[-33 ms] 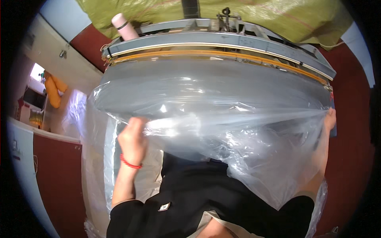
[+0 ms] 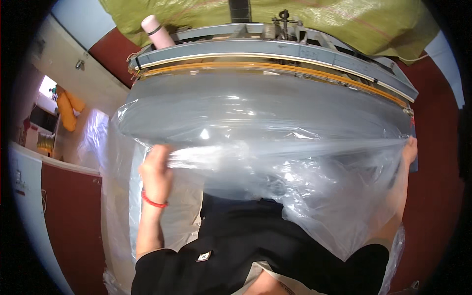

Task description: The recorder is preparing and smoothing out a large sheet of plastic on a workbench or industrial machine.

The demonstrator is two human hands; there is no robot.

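Observation:
A wide clear plastic sheet (image 2: 236, 128) stretches between my hands over the grey bed of a machine. My left hand (image 2: 156, 172), with a red cord bracelet (image 2: 155, 200) at the wrist, is closed on the sheet's near left part. Far to the right, my right hand (image 2: 410, 150) pinches the opposite side of the sheet. A taut fold runs from one hand to the other. Below it, the loose plastic (image 2: 314, 196) hangs crumpled in front of my body and over my right forearm.
Behind the sheet lies a blue-grey metal frame (image 2: 226, 47) with an orange strip (image 2: 236, 65) along it. A pink bottle (image 2: 156, 30) stands at its far left. Yellow-green woven sheeting (image 2: 344, 19) hangs behind. An open door (image 2: 73, 59) is at the left.
My left hand has moved slightly left, still gripping the plastic sheet. My right hand stays at the right edge with its hold on the sheet.

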